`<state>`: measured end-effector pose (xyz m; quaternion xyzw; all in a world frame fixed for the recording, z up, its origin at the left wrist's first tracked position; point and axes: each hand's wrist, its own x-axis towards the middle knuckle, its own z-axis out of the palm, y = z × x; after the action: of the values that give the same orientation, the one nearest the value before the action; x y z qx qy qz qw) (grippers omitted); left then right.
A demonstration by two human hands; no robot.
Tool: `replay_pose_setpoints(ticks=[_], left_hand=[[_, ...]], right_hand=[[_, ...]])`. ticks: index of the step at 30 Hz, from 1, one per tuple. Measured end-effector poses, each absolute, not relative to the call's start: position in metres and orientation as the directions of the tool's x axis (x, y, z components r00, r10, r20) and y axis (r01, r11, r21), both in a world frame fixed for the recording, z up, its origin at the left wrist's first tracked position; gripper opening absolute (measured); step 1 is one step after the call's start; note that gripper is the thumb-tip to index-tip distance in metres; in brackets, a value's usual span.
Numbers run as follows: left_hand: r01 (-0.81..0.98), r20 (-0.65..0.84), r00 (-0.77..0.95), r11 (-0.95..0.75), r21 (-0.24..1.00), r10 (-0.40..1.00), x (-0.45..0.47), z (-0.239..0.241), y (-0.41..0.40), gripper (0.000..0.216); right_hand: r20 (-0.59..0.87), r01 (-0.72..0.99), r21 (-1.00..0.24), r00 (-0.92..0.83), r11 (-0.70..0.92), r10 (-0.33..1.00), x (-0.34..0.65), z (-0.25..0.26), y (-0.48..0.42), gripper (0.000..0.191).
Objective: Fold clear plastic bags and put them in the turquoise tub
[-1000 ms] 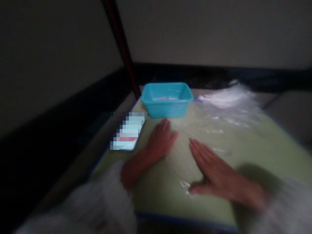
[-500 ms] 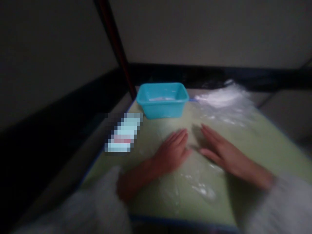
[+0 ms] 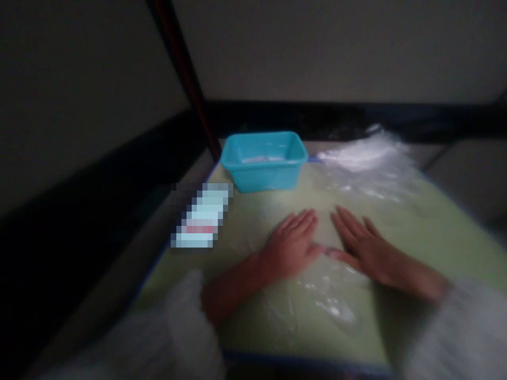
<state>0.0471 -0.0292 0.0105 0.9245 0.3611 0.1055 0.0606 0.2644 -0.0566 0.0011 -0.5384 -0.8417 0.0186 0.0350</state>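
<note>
A clear plastic bag point(image 3: 332, 303) lies spread over the middle of the table, shiny and wrinkled toward the near side. My left hand point(image 3: 291, 245) rests flat on it with the fingers stretched out. Opposite, my right hand point(image 3: 368, 248) lies palm down with its fingers spread, also on or beside the plastic; the bag's far outline is too faint to trace. The two thumb tips almost meet, and I cannot tell whether they touch. Neither hand grips anything.
A turquoise plastic basin point(image 3: 265, 177) stands at the far end of the yellow-green table point(image 3: 439, 248), with something pale inside. Right of it lies a pile of clear plastic bags point(image 3: 368, 163). A blurred-out flat panel point(image 3: 204, 215) sits at the left edge. Walls enclose the far and left sides.
My left hand has shifted slightly right with the bag. The right hand has come down flatter and its fingers have spread. The thumbs are closer together.
</note>
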Motion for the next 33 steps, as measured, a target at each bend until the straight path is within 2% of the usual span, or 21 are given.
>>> replay_pose_setpoints(ticks=[16,22,25,27,30,33], left_hand=[[0.790,0.101,0.584,-0.592,0.157,0.806,-0.007,0.008,0.008,0.052],[0.784,0.215,0.560,-0.596,0.173,0.800,-0.006,0.013,0.006,0.047],[0.725,0.286,0.595,-0.655,0.214,0.752,-0.003,0.020,0.000,0.044],[0.629,0.301,0.676,-0.739,0.240,0.673,-0.002,0.025,-0.005,0.041],[0.444,0.275,0.817,-0.857,0.261,0.507,0.000,0.029,-0.010,0.039],[0.324,0.230,0.891,-0.904,0.280,0.391,0.001,0.028,-0.012,0.039]], right_hand=[[0.016,0.916,-0.094,-0.390,0.389,0.921,0.264,0.007,-0.057,0.088],[0.071,0.910,-0.039,-0.409,0.413,0.910,0.263,0.011,-0.059,0.087],[0.096,0.880,-0.035,-0.470,0.475,0.878,0.257,0.023,-0.060,0.076],[0.102,0.841,-0.047,-0.533,0.539,0.840,0.252,0.032,-0.061,0.065],[0.132,0.809,-0.060,-0.575,0.585,0.808,0.246,0.039,-0.063,0.051],[0.163,0.816,-0.066,-0.559,0.575,0.813,0.246,0.038,-0.063,0.045]])
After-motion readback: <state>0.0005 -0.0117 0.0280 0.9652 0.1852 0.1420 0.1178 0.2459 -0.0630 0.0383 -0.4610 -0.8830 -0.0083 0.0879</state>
